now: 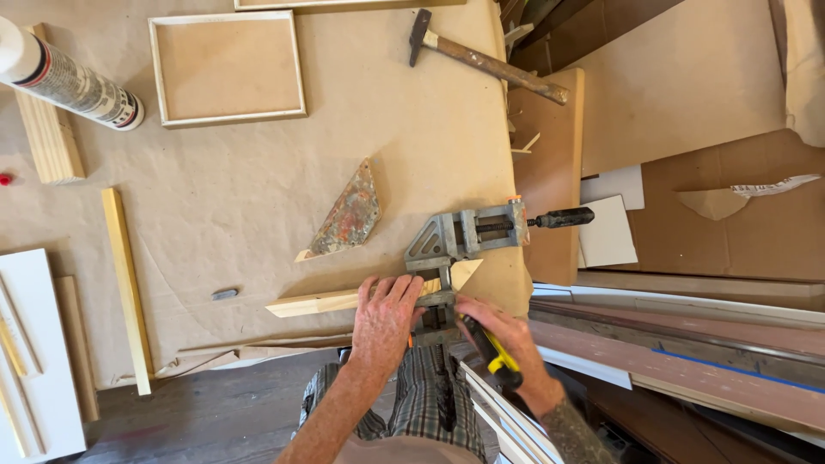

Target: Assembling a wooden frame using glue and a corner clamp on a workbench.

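While we work at the bench (258, 198):
Left hand (384, 318): our grip presses flat on wood strip (326, 302).
Right hand (498, 331): our grip closed round yellow-black tool (491, 352), beside corner clamp (455, 245).

Both forearms are bare, with no sleeves in view. The left hand (384, 320) and the right hand (498, 328) carry no gloves, rings or watch. Below them show plaid shorts (425, 404) in grey, green and white checks.
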